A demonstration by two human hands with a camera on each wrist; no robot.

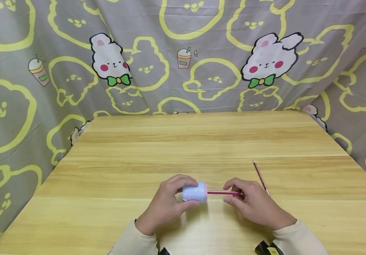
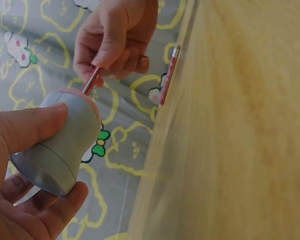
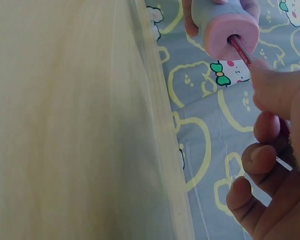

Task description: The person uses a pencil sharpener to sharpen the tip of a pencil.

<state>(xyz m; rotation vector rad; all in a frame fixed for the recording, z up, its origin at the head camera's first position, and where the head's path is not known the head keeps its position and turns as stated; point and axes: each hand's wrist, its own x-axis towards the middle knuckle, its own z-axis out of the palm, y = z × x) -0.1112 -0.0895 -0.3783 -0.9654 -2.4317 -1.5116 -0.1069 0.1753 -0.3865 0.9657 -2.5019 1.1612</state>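
Observation:
A pencil sharpener (image 1: 195, 192), pale blue with a pink end, lies sideways in the grip of my left hand (image 1: 171, 198), thumb on one side and fingers on the other. In the right wrist view its pink face (image 3: 219, 37) has a round hole with a red pencil (image 3: 241, 52) going into it. My right hand (image 1: 254, 203) pinches that pencil near its outer end, a short way right of the sharpener. The tip inside is hidden. From the left wrist view, the sharpener's rounded grey base (image 2: 45, 170) faces toward the camera.
A second red pencil (image 1: 261, 177) lies on the wooden table (image 1: 202, 141), just beyond my right hand. A grey curtain (image 1: 157, 85) with yellow cartoon outlines hangs behind the table and along its sides. Dark objects (image 1: 267, 248) show beside the sleeves at the bottom.

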